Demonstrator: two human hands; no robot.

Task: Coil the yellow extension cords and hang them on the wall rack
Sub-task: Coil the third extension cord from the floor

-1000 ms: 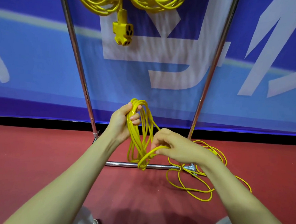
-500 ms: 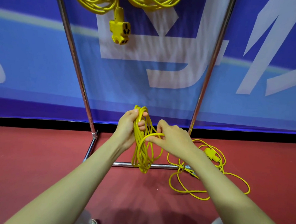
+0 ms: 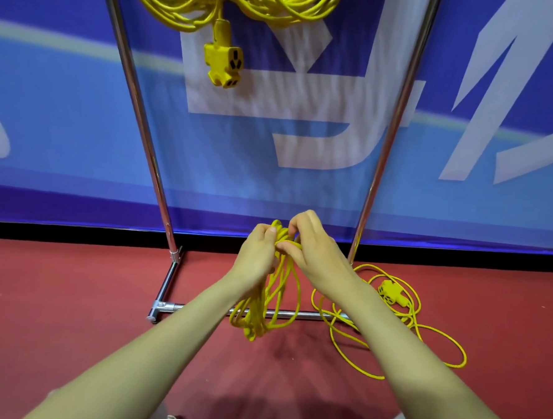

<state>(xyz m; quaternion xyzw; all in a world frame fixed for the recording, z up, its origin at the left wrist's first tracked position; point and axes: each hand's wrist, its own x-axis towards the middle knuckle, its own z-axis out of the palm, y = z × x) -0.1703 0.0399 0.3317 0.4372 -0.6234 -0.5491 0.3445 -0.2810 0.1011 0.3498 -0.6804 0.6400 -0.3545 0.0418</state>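
My left hand (image 3: 257,254) grips the top of a hanging coil of yellow extension cord (image 3: 271,301), whose loops dangle down to the rack's bottom bar. Right beside it, my right hand (image 3: 311,250) pinches a strand of the same cord against the coil's top. The rest of that cord (image 3: 399,343) lies in loose loops on the red floor to the right, with its yellow socket block (image 3: 389,291) among them. Another coiled yellow cord (image 3: 236,2) hangs from the top of the metal rack (image 3: 145,130), its socket end (image 3: 223,64) dangling.
The rack has two slanted chrome uprights and a floor bar (image 3: 307,315) running between my forearms. A blue printed banner (image 3: 305,140) stands behind it. Red floor (image 3: 52,309) spreads left and right. My knees show at the bottom edge.
My right hand has come up from low beside the coil to its top, bringing a strand to my left hand. More of the loose cord has been drawn off the floor.
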